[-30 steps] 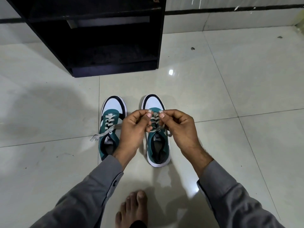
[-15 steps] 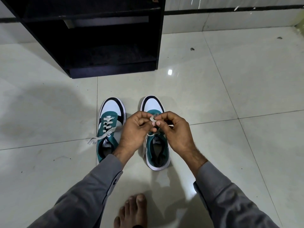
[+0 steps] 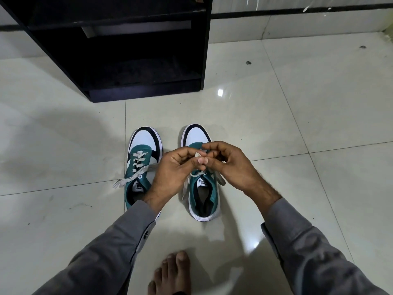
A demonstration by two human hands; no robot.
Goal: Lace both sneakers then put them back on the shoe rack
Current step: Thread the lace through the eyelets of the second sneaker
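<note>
The lace (image 3: pixel 198 173) of the right sneaker (image 3: pixel 202 188) is held between the two hands, which meet just above the front part of this shoe. The left hand (image 3: pixel 174 169) comes from the lower left, with its fingers curled and the thumb pressed toward the fingertips, pinching a small pale piece of lace. The right hand (image 3: pixel 230 165) comes from the lower right; its fingers are bent over the same place and touch the fingers of the left hand. Both hands are closed together on the lace, but how the lace runs inside the pinch I cannot tell, because the fingers hide it. Below the pinch, a loop of lace lies over the top eyelets, and one flat end hangs on each side of the shoe.

Left of the pinch stands the left sneaker (image 3: pixel 141 167), parallel and near, with its lace crossed through the eyelets and one loose end lying on the floor. Both shoes are teal, with white toes edged in black. Each tongue has a white label with dark letters, too small to read.

Grey sleeves (image 3: pixel 297 241) cover both forearms. Toward the viewer from the pinch, a bare foot (image 3: pixel 172 273) rests on the pale tiled floor (image 3: pixel 297 124). Beyond the pinch, behind the toes, stands the black shoe rack (image 3: pixel 148 60).
</note>
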